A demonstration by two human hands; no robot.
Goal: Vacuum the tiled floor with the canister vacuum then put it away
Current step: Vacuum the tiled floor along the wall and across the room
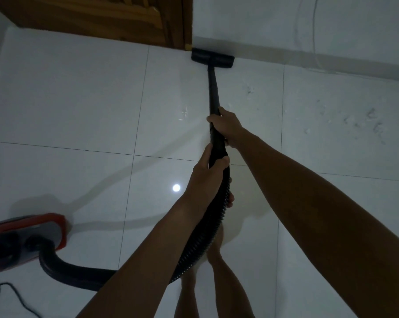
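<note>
a person's bare legs stand on the glossy white tiled floor (84,106) at the bottom of the frame, beside a red and grey canister vacuum (22,239) low on the left with a thin dark power cord (8,294) trailing from it. a black ribbed flexible hose (207,235) curves from the canister up to the hands. the left hand (207,175) grips the hose end where it joins the black rigid wand (213,92), fingers curled round it. just ahead, the right hand (226,127) holds the wand, fingers wrapped about it. the wand runs forward to a black flat floor nozzle (212,57), which sits on the tiles against the pale wall base, just beside the corner of a brown wooden door (102,17). scattered dust marks (354,120) lie on the tiles to the right.
</note>
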